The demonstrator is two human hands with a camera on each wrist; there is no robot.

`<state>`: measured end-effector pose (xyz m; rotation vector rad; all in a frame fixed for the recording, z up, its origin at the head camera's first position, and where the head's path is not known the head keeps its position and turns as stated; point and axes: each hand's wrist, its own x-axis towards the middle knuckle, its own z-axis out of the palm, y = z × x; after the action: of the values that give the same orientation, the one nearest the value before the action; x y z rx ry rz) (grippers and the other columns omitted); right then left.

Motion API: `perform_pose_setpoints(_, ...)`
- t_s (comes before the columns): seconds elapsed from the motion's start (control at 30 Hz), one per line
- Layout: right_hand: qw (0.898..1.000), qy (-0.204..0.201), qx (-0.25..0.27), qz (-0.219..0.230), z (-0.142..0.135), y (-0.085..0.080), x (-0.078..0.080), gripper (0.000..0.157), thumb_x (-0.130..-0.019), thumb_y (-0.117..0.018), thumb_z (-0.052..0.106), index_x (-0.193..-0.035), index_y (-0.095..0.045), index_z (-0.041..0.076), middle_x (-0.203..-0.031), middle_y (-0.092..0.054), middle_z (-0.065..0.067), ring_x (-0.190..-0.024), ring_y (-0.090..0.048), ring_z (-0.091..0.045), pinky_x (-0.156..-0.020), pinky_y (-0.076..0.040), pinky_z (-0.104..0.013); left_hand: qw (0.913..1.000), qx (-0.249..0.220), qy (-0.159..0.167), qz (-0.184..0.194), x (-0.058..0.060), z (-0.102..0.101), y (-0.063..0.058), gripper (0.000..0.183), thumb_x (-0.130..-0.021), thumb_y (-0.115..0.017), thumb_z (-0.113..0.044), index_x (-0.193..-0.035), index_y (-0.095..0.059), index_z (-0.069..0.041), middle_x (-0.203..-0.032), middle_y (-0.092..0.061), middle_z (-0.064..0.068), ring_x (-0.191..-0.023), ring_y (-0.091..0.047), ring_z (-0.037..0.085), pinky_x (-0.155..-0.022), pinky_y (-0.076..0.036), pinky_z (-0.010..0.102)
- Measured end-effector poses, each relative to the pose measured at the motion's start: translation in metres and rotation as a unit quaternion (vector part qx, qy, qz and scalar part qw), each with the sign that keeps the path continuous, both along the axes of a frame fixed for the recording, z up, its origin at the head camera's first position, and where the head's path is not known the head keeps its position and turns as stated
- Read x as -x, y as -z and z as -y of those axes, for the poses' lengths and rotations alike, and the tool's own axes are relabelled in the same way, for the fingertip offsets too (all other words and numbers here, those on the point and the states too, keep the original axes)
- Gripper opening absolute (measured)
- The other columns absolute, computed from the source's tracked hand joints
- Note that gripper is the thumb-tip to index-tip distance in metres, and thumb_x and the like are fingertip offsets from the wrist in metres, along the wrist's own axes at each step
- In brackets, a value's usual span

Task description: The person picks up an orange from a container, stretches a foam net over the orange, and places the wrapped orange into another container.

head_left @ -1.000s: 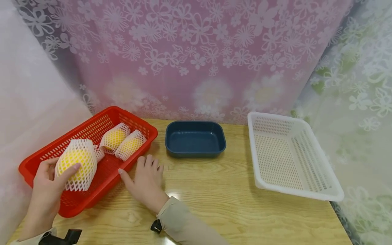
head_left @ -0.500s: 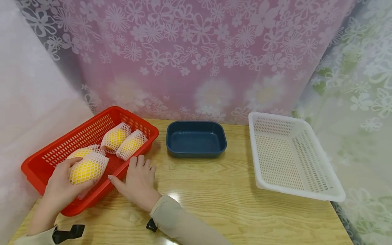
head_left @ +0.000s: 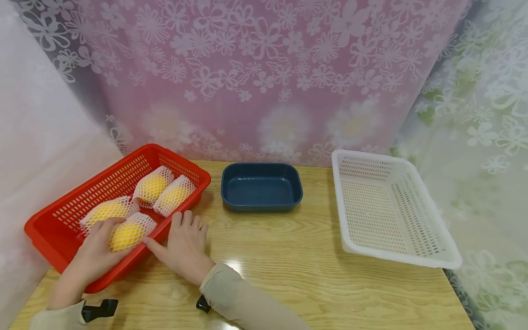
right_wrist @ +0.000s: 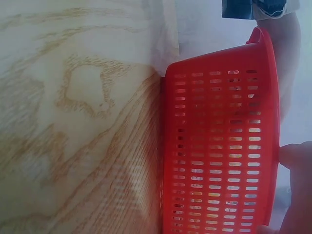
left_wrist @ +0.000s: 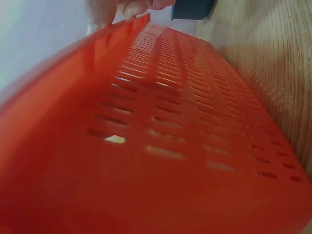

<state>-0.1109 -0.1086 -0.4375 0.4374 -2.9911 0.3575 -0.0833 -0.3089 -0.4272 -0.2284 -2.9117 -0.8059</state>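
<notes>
A yellow mango [head_left: 125,237] in a white foam net lies low in the red basket [head_left: 154,247], near its front wall. My left hand [head_left: 96,247] holds this mango from the left, fingers over its far side and thumb along its near side. Just behind it lies another netted mango [head_left: 108,211]. Farther back are two more, one mango [head_left: 152,187] beside another mango [head_left: 175,196]. My right hand [head_left: 185,245] rests at the basket's right rim, thumb tip [head_left: 147,241] on the edge and fingers relaxed. In the right wrist view the thumb [right_wrist: 292,153] touches the rim.
A dark blue tray [head_left: 261,205] stands at the back middle of the wooden table [head_left: 297,275]. To the right is a white perforated basket [head_left: 402,262]. A pink flowered curtain [head_left: 247,82] hangs behind the table.
My left hand has lowered the mango into the red basket, moving it right and toward the front wall. The mango behind it now shows. My right hand has slid left along the rim.
</notes>
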Motion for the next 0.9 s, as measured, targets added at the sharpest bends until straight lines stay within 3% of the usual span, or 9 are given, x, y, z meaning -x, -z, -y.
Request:
perform_pose_setpoints(0.27, 1.0, 0.0, -0.003, 0.013, 0.0025, 0.0013, -0.0033, 0.079, -0.081, -0.032, 0.087, -0.115, -0.049, 0.017, -0.108, -0.044, -0.002, -0.095, -0.043, -0.022, -0.079, -0.037, -0.04, 0.9987, 0.03, 0.009, 0.041, 0.0031, 0.0048, 0.0057, 0.071, -0.073, -0.085, -0.009, -0.129, -0.045, 0.008, -0.116, -0.045, 0.037, -0.1, -0.047, 0.049, -0.08, -0.044, 0.069)
perform_pose_setpoints(0.57, 1.0, 0.001, 0.002, 0.011, 0.0037, 0.0018, -0.0038, 0.078, -0.082, -0.033, 0.086, -0.112, -0.05, 0.016, -0.105, -0.045, -0.003, -0.095, -0.043, -0.022, -0.078, -0.036, -0.04, 0.996, 0.044, 0.002, 0.078, 0.0045, 0.0043, 0.0028, 0.074, -0.073, -0.083, -0.01, -0.132, -0.042, 0.009, -0.119, -0.043, 0.039, -0.101, -0.048, 0.053, -0.082, -0.044, 0.071)
perform_pose_setpoints(0.73, 1.0, 0.0, 0.004, 0.021, 0.0024, 0.0009, -0.0043, 0.078, -0.082, -0.034, 0.086, -0.113, -0.049, 0.016, -0.106, -0.044, -0.002, -0.094, -0.043, -0.022, -0.078, -0.037, -0.04, 0.9928, 0.054, -0.007, 0.107, 0.0038, 0.003, 0.0005, 0.08, -0.077, -0.083, -0.019, -0.138, -0.039, 0.007, -0.127, -0.042, 0.039, -0.108, -0.047, 0.055, -0.081, -0.043, 0.073)
perform_pose_setpoints(0.9, 1.0, -0.011, -0.004, 0.009, -0.0005, -0.0018, -0.0032, 0.076, -0.083, -0.035, 0.085, -0.112, -0.049, 0.016, -0.106, -0.044, -0.002, -0.093, -0.043, -0.022, -0.076, -0.037, -0.039, 0.9941, 0.05, -0.012, 0.096, 0.003, 0.0022, -0.0006, 0.08, -0.083, -0.079, -0.032, -0.142, -0.038, 0.004, -0.13, -0.042, 0.04, -0.112, -0.044, 0.057, -0.081, -0.041, 0.075)
